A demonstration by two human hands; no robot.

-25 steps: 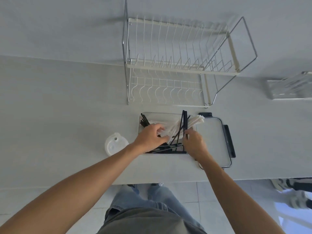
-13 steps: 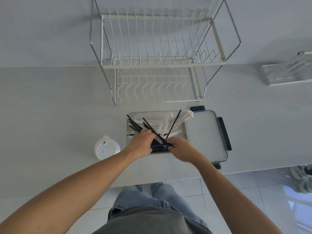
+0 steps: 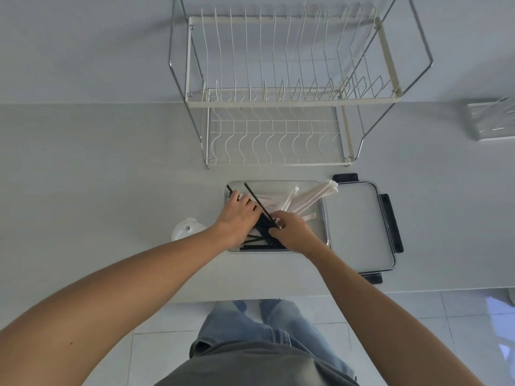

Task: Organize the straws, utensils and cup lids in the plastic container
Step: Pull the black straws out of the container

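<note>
Both of my hands are down in the clear rectangular plastic container (image 3: 325, 218), which sits near the front edge of the pale grey bench (image 3: 111, 176), just in front of the white wire dish rack (image 3: 278, 107). My left hand (image 3: 237, 215) lies over the thin black plastic straws (image 3: 255, 197) at the container's left side, fingers bent down onto the bundle; my right hand (image 3: 292, 232) pinches the near ends of the same black straws. The white paper-wrapped straws (image 3: 312, 195) lean across the far right corner, their tips poking over the rim. I judge all of these to be very light, stiff enough along their length yet easy to kink, and smooth enough to fan apart, so I would gather them as one bundle near the middle rather than by the tips. The white round cup lid (image 3: 187, 229) rests on the bench just left of the container, partly covered by my left forearm. The container's clear lid with black clips (image 3: 359, 227) lies beside it on the right. My hands hide the container's floor, so I cannot make out any utensils.
</note>
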